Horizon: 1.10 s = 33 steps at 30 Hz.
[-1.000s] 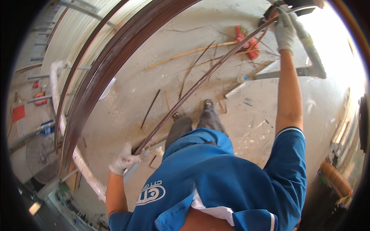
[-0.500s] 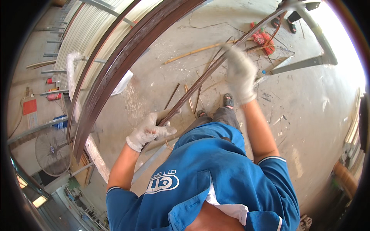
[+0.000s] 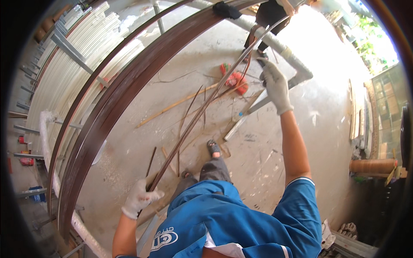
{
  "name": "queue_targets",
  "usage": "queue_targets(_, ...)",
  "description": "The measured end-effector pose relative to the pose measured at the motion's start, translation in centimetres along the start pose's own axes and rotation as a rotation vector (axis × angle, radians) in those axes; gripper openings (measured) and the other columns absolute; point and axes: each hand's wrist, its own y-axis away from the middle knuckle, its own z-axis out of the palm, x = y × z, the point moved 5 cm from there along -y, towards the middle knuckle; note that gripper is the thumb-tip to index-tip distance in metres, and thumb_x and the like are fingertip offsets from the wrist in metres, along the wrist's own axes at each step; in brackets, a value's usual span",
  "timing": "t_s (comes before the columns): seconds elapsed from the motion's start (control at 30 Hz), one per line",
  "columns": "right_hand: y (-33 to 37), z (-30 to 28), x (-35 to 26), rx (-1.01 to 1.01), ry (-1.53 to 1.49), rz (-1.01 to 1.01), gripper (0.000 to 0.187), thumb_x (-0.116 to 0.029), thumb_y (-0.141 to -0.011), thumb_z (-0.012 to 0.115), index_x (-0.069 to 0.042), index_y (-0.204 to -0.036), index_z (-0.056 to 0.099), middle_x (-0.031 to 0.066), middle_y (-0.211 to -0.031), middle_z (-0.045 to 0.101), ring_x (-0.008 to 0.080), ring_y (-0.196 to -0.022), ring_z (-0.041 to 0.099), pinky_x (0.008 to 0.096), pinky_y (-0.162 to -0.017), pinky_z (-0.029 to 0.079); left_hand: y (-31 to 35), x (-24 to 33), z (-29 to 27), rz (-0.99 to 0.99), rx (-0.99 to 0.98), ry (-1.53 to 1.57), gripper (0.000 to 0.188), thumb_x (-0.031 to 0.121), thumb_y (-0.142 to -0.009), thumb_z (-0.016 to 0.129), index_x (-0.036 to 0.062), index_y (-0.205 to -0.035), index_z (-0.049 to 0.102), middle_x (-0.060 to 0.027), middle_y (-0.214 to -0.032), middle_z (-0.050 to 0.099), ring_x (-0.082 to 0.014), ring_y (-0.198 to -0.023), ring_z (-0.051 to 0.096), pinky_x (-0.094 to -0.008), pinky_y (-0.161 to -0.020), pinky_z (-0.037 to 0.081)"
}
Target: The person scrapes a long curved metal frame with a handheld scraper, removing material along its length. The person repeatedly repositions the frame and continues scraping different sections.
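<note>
A long, thin brown strip (image 3: 198, 115) runs slantwise from my lower left up to the far right. My left hand (image 3: 141, 198), in a whitish work glove, is closed around its near end, with some fingertips sticking out past it. My gloved right hand (image 3: 277, 88) is raised to the right of the strip, apart from it, fingers stretched out and nothing seen in them. Another person's hand (image 3: 289, 7) is at the strip's far end. Wide brown profiles (image 3: 116, 101) lie to the left of the strip, bent by the lens.
White lengths (image 3: 73, 69) are stacked on a metal rack at the left. A wrapped grey frame (image 3: 297, 69) stands at far right, near the other person's legs (image 3: 269, 19). Loose sticks (image 3: 172, 105) and a red bundle (image 3: 235, 81) lie on the floor. A brown roll (image 3: 372, 165) sits at right.
My view has swung to the right, bringing the other person's body and hand into sight. My right hand, blurred at the strip before, is now clear of it. My left hand stays on the strip.
</note>
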Motion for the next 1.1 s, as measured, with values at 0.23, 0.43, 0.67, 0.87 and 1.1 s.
queue_targets(0.23,-19.2,-3.3,9.0,-0.02,0.601,-0.07,0.038,-0.021,-0.096,0.056,-0.025,-0.132,0.066,0.0146,-0.101,0.075,0.0344,-0.097,0.071,0.0453,-0.086,0.053,0.4,-0.7,1.2,-0.089,0.091,0.138,0.077,0.016,-0.068,0.08,-0.0065,-0.138,0.056,-0.0146,-0.106,0.071,-0.0196,-0.094,0.067,-0.0316,-0.085,0.052)
queue_targets(0.43,-24.5,-0.7,10.4,-0.247,1.089,-0.09,0.036,-0.024,-0.091,0.056,-0.029,-0.123,0.07,0.0121,-0.106,0.075,0.0354,-0.1,0.071,0.047,-0.087,0.053,1.4,0.1,2.9,-0.232,0.175,0.255,0.073,0.012,-0.065,0.077,-0.0039,-0.134,0.06,-0.0052,-0.102,0.065,-0.0136,-0.089,0.061,-0.0263,-0.079,0.05)
queue_targets(0.67,-16.1,2.2,7.8,-0.26,1.007,-0.167,0.035,-0.021,-0.095,0.051,-0.031,-0.121,0.071,0.0128,-0.1,0.074,0.0357,-0.09,0.072,0.0489,-0.078,0.054,2.0,1.5,2.3,-0.222,0.189,0.15,0.068,0.013,-0.063,0.073,-0.0029,-0.128,0.064,-0.0044,-0.102,0.064,-0.0137,-0.091,0.058,-0.0269,-0.083,0.048)
queue_targets(0.87,-2.4,7.5,-0.5,-0.235,0.839,-0.405,0.036,-0.01,-0.091,0.055,-0.028,-0.119,0.068,0.0074,-0.072,0.065,0.0272,-0.065,0.069,0.0423,-0.056,0.054,1.5,0.8,1.5,-0.182,0.084,0.162,0.075,0.017,-0.063,0.072,-0.0059,-0.133,0.06,-0.0071,-0.105,0.068,-0.0143,-0.093,0.06,-0.0271,-0.085,0.049)
queue_targets(1.1,11.0,11.5,-11.1,-0.763,0.468,-0.355,0.028,-0.01,-0.088,0.059,-0.017,-0.113,0.07,0.0075,-0.085,0.07,0.0273,-0.074,0.069,0.0398,-0.064,0.054,0.9,1.5,1.7,-0.124,0.064,0.202,0.073,0.023,-0.073,0.077,-0.0056,-0.137,0.056,-0.0068,-0.11,0.067,-0.0133,-0.094,0.059,-0.0274,-0.086,0.048)
